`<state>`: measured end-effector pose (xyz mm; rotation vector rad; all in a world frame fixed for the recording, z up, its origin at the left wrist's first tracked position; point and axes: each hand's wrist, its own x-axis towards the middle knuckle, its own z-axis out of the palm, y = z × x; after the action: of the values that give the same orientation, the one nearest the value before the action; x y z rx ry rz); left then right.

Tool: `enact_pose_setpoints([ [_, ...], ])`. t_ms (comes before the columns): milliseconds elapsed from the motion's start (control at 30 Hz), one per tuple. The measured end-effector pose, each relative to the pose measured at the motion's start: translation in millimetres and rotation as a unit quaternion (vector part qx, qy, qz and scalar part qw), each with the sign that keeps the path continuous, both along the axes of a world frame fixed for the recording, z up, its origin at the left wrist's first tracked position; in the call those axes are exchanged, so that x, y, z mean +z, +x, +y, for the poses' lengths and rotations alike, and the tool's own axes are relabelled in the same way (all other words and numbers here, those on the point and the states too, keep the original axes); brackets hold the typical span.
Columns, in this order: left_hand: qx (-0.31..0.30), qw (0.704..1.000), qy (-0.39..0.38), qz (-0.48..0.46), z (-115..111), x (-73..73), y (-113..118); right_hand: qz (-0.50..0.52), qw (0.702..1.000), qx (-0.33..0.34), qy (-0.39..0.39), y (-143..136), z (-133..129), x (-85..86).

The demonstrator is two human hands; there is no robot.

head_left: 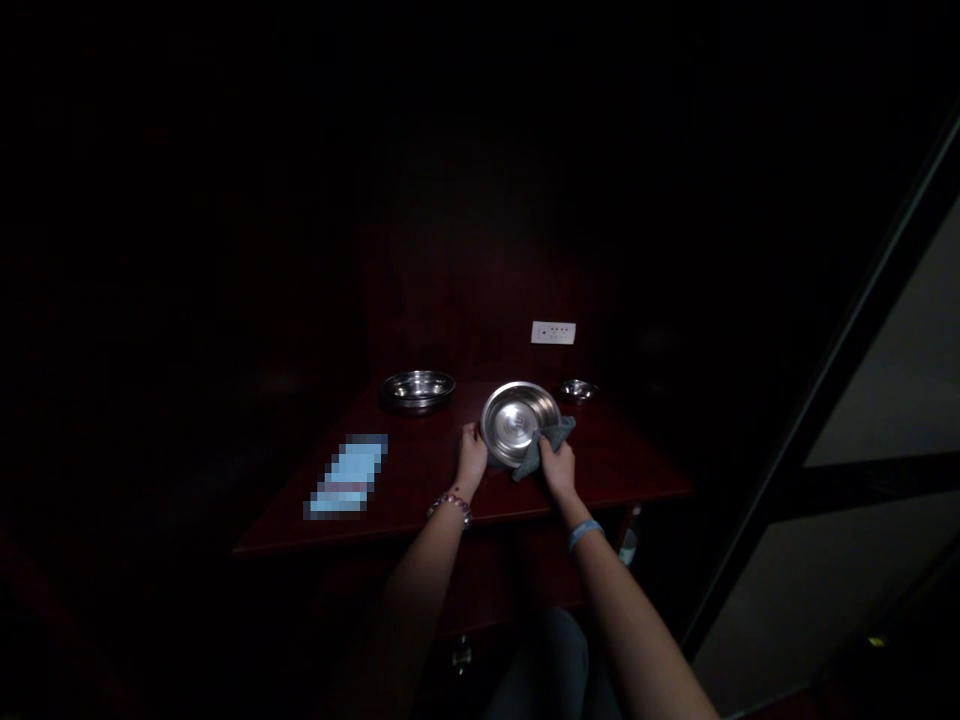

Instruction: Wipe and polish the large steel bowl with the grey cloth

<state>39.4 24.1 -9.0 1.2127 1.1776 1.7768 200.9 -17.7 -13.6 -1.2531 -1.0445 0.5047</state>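
Observation:
A shiny steel bowl [516,424] is tilted so that its inside faces me, above the dark red table [420,505]. Its left rim is gripped by my left hand [471,460], which has a beaded bracelet at the wrist. My right hand [559,468], with a blue band on the wrist, presses a grey cloth [531,460] against the bowl's lower right rim. The fingertips of my right hand are partly hidden by the cloth.
Steel dishes [418,389] stand at the back left of the table, and a small steel bowl [578,391] at the back right. A blurred light-blue item [349,478] lies at the left. A white socket plate [553,333] is on the wall. Below the right edge stands a bottle [629,545].

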Motion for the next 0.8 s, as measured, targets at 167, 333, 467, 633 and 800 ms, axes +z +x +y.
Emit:
enact_pose_setpoints([
  [167,-0.007,1.0,0.006,0.008,0.1,-2.1,-0.9,-0.002,1.0,-0.008,0.001,-0.7,-3.0,1.8],
  [333,-0.006,1.0,0.009,0.008,1.0,-3.2,-1.5,0.003,1.0,-0.003,0.005,-0.9,-3.4,2.2],
  [467,-0.012,1.0,0.011,0.009,3.7,-4.5,-2.1,0.006,1.0,-0.003,0.005,-0.7,-0.7,0.2],
  [633,-0.015,1.0,0.01,0.01,7.2,-7.7,-2.3,0.011,1.0,-0.002,0.01,-0.2,0.3,-0.6],
  [800,-0.012,1.0,0.01,0.008,7.7,-9.1,-1.9,0.001,1.0,0.002,0.011,-0.1,-0.4,-0.2],
])
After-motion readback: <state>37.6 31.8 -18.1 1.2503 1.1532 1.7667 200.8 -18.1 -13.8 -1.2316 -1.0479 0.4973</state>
